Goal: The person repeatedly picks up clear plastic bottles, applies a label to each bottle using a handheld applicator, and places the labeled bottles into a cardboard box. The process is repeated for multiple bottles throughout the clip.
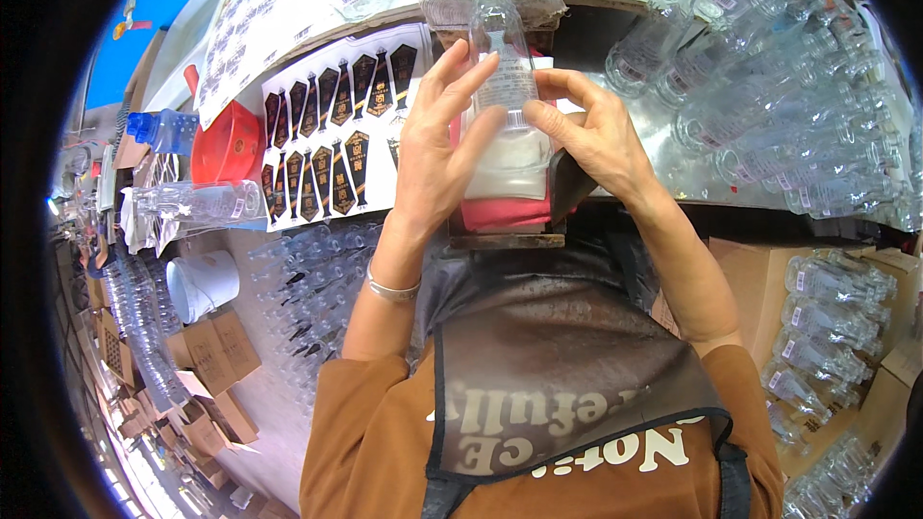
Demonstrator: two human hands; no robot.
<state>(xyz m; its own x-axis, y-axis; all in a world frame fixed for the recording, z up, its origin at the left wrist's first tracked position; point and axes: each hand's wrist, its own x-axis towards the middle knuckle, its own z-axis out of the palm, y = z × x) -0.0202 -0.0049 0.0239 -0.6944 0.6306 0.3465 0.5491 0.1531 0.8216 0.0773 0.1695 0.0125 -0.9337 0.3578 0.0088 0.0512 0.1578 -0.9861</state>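
A clear glass bottle [497,62] lies on a padded wooden rest in front of me, its neck pointing away. Printed text and a small barcode label show on its side. My left hand [435,130] is at the bottle's left side, fingers apart, with the thumb blurred over the glass. On the other side my right hand [598,132] has its thumb and forefinger against the bottle near the barcode. White cloth and red cloth [505,213] cover the rest under the bottle's base. A folded grey cloth [540,2] supports the neck end.
A sheet of black tie-shaped labels [338,115] lies left of the rest, beside a red container [228,146] and another clear bottle [197,203]. Many clear bottles [760,125] crowd the metal table at right. Cardboard boxes [750,279] of bottles stand below right.
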